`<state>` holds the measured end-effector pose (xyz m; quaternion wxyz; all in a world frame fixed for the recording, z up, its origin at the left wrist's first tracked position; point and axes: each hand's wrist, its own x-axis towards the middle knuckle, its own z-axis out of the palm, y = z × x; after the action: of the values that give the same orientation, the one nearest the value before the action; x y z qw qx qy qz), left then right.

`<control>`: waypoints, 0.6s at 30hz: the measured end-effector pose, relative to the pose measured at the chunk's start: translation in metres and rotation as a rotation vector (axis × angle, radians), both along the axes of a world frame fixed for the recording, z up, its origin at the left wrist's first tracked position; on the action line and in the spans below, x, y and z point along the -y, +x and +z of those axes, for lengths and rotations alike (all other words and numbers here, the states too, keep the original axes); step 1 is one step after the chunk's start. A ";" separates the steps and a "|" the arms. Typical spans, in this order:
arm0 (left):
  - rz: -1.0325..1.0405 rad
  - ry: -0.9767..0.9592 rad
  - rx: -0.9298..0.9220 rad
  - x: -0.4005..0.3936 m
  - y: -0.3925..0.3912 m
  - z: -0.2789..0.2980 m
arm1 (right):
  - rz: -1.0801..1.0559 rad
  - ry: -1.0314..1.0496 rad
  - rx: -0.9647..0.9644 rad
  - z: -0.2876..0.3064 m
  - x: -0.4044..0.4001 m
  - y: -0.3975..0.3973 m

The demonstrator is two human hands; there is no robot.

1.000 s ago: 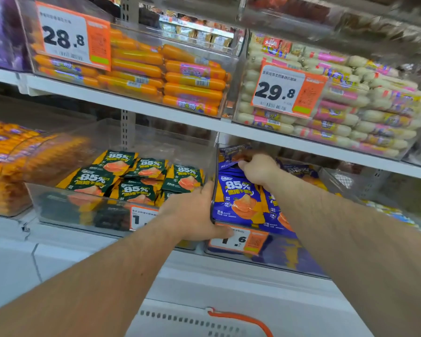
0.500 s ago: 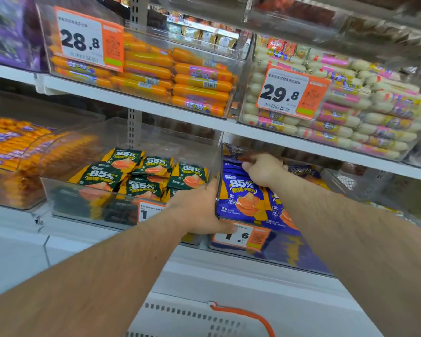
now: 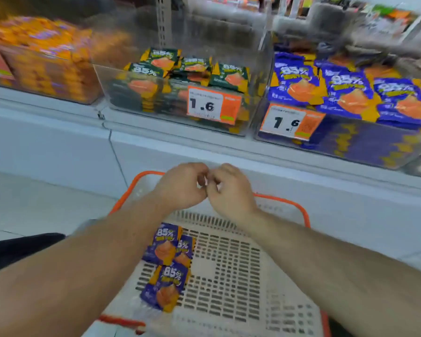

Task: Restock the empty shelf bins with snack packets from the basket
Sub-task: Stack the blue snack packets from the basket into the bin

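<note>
A white mesh basket with an orange rim (image 3: 304,216) sits low in front of me. Three purple snack packets (image 3: 167,285) lie in its left half. My left hand (image 3: 180,186) and my right hand (image 3: 231,190) hover side by side over the basket's far edge. Their fingers are loosely curled, the fingertips almost meet, and I see nothing in either hand. On the shelf above, the clear bin on the right (image 3: 374,147) holds purple packets (image 3: 348,91). The bin beside it (image 3: 131,93) holds green packets (image 3: 229,77).
A bin of orange sausage packs (image 3: 41,59) stands at the far left of the shelf. Orange price tags reading 1.6 (image 3: 212,105) hang on the two bin fronts. A white cabinet ledge (image 3: 180,147) juts out between shelf and basket. Pale floor lies to the left.
Both hands have left the purple-packet bin and dropped to just above the basket. My view has tilted down, so the basket and its packets now show.
</note>
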<state>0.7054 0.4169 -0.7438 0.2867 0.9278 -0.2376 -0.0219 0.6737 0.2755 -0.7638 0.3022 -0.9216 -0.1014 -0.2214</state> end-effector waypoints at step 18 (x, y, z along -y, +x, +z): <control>0.200 0.374 -0.645 -0.096 0.004 -0.152 | 0.079 -0.375 -0.872 -0.231 -0.093 0.026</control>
<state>0.7092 0.5132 -0.8961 0.1732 0.9282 -0.0352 -0.3274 0.6997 0.3685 -0.9952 0.1533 -0.9627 -0.0383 0.2197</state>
